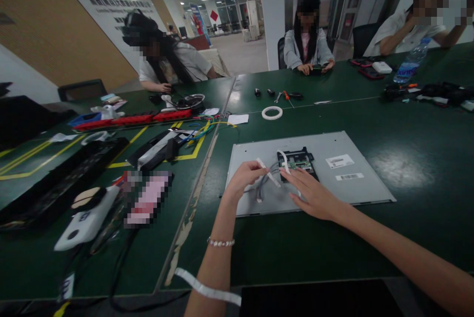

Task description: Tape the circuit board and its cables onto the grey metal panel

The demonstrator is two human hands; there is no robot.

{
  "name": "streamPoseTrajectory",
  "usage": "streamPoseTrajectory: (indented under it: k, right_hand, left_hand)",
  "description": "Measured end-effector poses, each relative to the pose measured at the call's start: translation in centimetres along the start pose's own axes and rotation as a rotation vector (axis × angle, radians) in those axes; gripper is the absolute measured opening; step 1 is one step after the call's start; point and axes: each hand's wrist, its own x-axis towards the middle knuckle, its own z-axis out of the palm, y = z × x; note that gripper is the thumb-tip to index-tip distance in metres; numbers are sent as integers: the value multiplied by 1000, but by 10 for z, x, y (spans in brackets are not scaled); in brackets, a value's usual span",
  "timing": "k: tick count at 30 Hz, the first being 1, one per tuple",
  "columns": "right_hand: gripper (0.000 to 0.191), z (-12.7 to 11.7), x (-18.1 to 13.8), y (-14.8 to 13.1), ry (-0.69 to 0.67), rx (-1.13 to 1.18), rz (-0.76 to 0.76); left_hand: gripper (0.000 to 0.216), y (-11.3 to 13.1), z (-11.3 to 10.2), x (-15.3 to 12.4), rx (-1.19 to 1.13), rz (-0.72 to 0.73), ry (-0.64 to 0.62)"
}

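Note:
My left hand pinches a short strip of white tape between thumb and fingers, above a grey metal panel. Beneath and beside the strip run grey cables. My right hand lies over the panel with its fingers stretched out, the tips at the cables beside a green circuit board in a black bracket. Another white strip curves over the bracket's left side, near my right fingertips. Those fingertips partly hide the cable ends. Two white labels are stuck on the panel's right part.
Beyond the panel lie a tape roll, a screwdriver and a paper piece. Left are a phone, a white device and a long black tray. A bottle stands far right. Several people sit opposite.

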Motion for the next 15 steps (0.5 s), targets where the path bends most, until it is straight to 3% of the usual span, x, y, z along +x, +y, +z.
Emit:
streamPoseTrajectory:
  k: [9,15]
  right_hand:
    - [64,7,3,-9,-84,-64,-89]
    - [63,9,5,-12,-130,-70,-87]
  left_hand:
    - [20,-14,4,8,378,93,214]
    - [20,-13,6,8,417,127,215]
